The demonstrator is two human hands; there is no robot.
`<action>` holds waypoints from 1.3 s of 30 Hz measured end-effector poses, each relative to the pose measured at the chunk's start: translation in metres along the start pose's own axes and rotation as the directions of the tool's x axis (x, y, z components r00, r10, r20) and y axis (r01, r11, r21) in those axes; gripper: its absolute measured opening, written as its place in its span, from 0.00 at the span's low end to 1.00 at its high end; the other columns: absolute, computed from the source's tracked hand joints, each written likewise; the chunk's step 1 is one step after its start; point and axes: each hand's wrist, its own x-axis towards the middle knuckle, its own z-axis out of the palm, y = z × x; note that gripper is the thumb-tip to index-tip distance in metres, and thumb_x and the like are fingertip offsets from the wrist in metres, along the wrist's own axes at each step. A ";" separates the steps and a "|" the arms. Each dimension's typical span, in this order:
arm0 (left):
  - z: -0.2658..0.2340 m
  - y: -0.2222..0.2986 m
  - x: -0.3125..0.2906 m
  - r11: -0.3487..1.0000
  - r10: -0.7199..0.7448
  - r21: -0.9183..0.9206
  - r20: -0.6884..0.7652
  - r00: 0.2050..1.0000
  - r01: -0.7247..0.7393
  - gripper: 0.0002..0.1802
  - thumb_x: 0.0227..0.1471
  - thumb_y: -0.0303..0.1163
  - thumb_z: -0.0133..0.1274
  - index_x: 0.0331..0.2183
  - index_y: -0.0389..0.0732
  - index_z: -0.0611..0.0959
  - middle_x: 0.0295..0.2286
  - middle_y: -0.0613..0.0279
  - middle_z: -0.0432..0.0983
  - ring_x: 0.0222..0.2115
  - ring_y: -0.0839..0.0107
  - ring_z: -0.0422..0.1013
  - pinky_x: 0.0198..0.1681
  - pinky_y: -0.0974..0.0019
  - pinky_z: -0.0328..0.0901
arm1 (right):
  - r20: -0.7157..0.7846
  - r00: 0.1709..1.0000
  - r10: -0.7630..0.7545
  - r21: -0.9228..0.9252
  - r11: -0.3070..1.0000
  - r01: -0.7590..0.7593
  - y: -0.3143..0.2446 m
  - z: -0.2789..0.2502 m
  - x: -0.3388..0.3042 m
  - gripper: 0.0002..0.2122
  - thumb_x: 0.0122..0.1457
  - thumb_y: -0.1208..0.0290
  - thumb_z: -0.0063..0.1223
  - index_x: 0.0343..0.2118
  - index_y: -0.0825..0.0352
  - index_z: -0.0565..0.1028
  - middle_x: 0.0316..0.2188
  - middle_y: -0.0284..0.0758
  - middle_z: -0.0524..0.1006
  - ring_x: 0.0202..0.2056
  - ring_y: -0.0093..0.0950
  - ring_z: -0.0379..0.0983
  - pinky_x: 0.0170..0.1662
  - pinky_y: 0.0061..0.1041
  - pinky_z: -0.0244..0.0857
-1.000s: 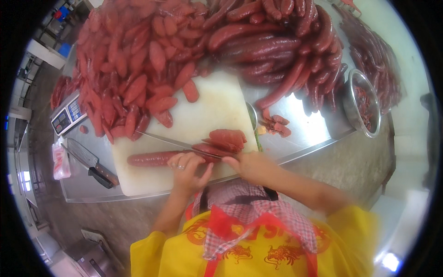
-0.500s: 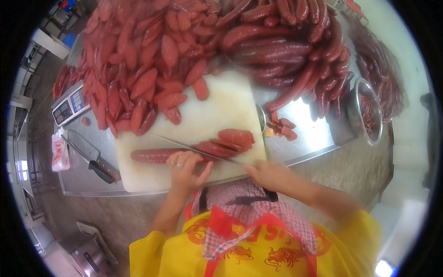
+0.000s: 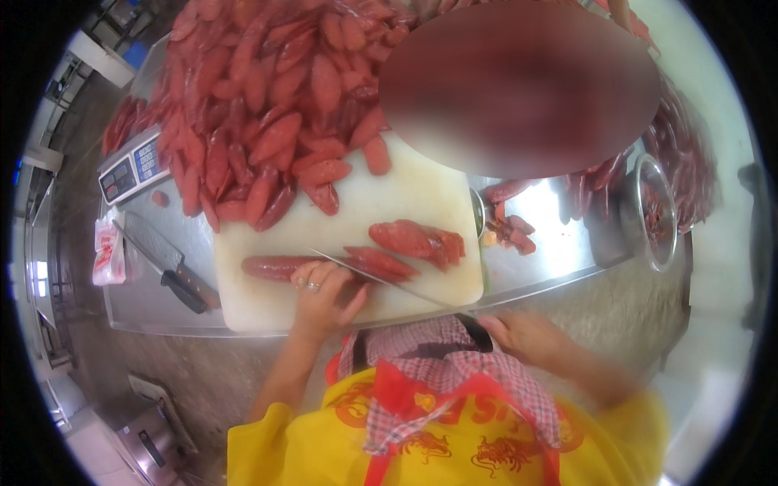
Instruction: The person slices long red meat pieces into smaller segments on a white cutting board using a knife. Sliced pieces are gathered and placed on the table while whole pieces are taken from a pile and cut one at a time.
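Two hands (image 3: 320,301) (image 3: 525,335) work, left holding a sausage (image 3: 271,268), right a knife (image 3: 421,295).

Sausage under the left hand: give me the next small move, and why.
Perhaps ease the left hand slightly left along the sausage: it appears very close to the blade of the knife in the right hand, while uncut length lies to the left and cut pieces lie to the right.

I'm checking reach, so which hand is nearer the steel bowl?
Right hand, lower in the picture and left of the steel bowl; the left hand is farther left, on the sausage.
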 end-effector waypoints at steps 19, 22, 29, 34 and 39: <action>-0.014 -0.019 -0.005 0.999 -0.021 0.030 -0.042 0.999 0.022 0.18 0.34 0.32 0.67 0.31 0.46 0.79 0.34 0.63 0.71 0.39 0.59 0.66 0.45 0.57 0.58 | 0.021 0.993 0.112 0.119 0.986 -0.114 -0.044 0.015 0.062 0.26 0.67 0.50 0.33 0.37 0.70 0.76 0.23 0.52 0.76 0.28 0.54 0.74 0.32 0.48 0.69; -0.017 -0.019 -0.006 0.999 0.003 0.035 -0.026 1.000 -0.002 0.17 0.34 0.32 0.67 0.31 0.46 0.79 0.34 0.63 0.71 0.39 0.59 0.66 0.45 0.57 0.58 | -0.057 0.998 -0.020 0.096 0.995 0.025 -0.062 0.035 0.126 0.23 0.67 0.51 0.34 0.45 0.66 0.75 0.25 0.50 0.77 0.27 0.52 0.74 0.32 0.45 0.69; -0.039 -0.033 -0.003 0.998 0.037 0.054 -0.016 0.999 -0.037 0.16 0.35 0.30 0.66 0.31 0.46 0.79 0.33 0.63 0.72 0.38 0.59 0.66 0.44 0.57 0.59 | 0.070 0.968 0.242 0.218 0.943 -0.252 -0.056 -0.003 0.038 0.25 0.66 0.48 0.36 0.39 0.70 0.76 0.27 0.52 0.78 0.30 0.54 0.74 0.35 0.47 0.69; -0.038 -0.035 -0.004 1.000 0.007 -0.012 -0.011 1.000 -0.007 0.17 0.34 0.29 0.66 0.31 0.45 0.79 0.33 0.62 0.72 0.38 0.60 0.66 0.44 0.57 0.59 | 0.165 0.929 0.333 0.222 0.905 -0.364 -0.060 0.005 0.023 0.30 0.64 0.44 0.36 0.30 0.73 0.76 0.25 0.55 0.76 0.31 0.54 0.74 0.37 0.46 0.68; -0.037 -0.035 -0.007 0.999 0.043 -0.008 -0.024 0.999 -0.043 0.17 0.34 0.29 0.67 0.32 0.44 0.79 0.33 0.62 0.72 0.38 0.59 0.66 0.44 0.57 0.59 | -0.058 0.998 0.006 0.120 0.993 0.001 -0.096 0.034 0.141 0.30 0.65 0.46 0.36 0.27 0.74 0.77 0.25 0.52 0.77 0.29 0.51 0.76 0.33 0.44 0.70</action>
